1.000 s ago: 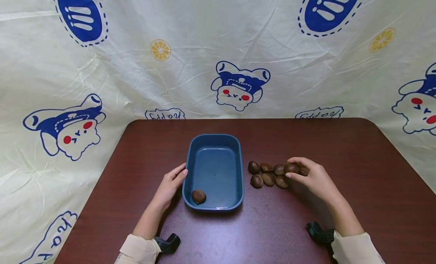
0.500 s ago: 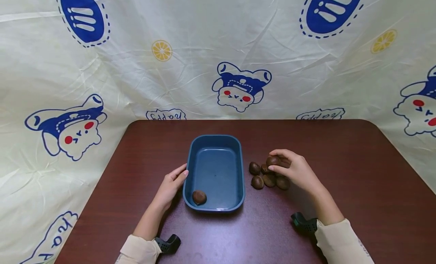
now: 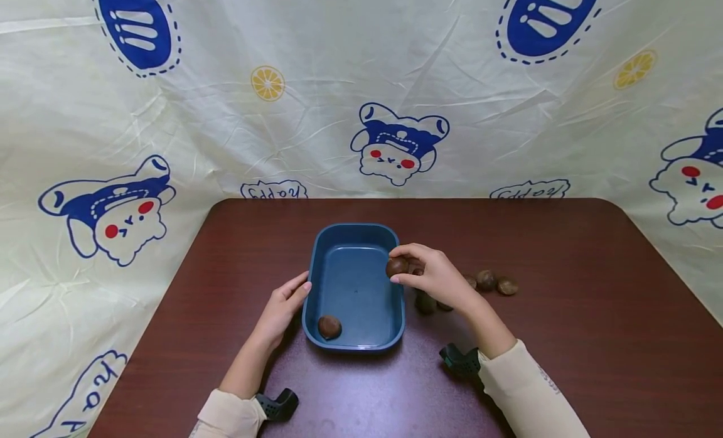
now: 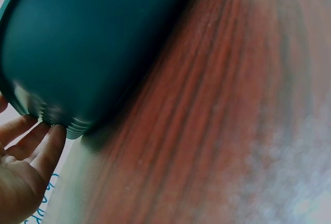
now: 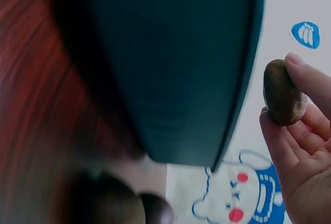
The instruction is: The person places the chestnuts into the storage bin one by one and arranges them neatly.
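Observation:
In the head view a brown chestnut [image 3: 397,267] is pinched between the thumb and fingers of my right hand [image 3: 437,275]. It is held over the right rim of a blue rectangular tray [image 3: 356,348]; the right wrist view has this chestnut [image 5: 283,93] above the tray's outer wall [image 5: 176,79]. My left hand [image 3: 285,306] touches the tray's left side, and its fingertips [image 4: 58,132] rest against the outer wall in the left wrist view. One chestnut [image 3: 329,327] lies inside, near the front left corner. Several more, including a chestnut [image 3: 506,286], lie right of the tray, partly hidden by my right hand.
The dark reddish-brown table [image 3: 593,331] has rounded far corners. Behind it hangs a pale sheet [image 3: 316,130] with blue cartoon prints. A black band [image 3: 460,361] sits on the right wrist, another band [image 3: 278,405] on the left.
My right hand has lifted a chestnut from the group and carried it left to the tray's right rim. The left hand and the tray have stayed put.

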`<state>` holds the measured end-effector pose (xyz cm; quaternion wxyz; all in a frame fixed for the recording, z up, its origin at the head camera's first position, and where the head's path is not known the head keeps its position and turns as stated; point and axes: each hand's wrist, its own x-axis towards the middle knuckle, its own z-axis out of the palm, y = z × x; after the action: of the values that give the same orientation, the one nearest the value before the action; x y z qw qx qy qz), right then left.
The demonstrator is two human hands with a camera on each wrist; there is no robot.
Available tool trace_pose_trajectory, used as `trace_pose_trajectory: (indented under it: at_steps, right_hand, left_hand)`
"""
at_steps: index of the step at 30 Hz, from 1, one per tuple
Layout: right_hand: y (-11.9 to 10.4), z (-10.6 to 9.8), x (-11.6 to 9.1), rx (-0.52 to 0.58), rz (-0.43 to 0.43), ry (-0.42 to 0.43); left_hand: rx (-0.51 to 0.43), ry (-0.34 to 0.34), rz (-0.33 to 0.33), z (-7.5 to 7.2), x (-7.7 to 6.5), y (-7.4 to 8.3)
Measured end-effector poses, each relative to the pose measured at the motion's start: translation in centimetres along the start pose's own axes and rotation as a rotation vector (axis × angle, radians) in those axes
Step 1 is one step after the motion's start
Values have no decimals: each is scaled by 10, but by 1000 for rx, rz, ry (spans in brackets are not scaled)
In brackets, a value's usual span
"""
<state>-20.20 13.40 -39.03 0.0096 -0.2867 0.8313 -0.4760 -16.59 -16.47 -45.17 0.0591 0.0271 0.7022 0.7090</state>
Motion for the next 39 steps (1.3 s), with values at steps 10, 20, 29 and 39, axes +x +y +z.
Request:
trace_pose_trajectory:
  at_steps: [10,20,29,39]
  right_hand:
    - [-13,38,29,-27,-52,-149]
    - [-17,69,48,-48,-100,-260]
    - [-13,90,53,-66,-72,-329]
    - [-8,101,55,-90,-54,-341]
  left_hand:
    - [7,3,-8,-1,0,1]
    - [6,8,5,-1,0,0]
    - [-14,-9,9,1,0,1]
    - [-4,-4,13,1,0,0]
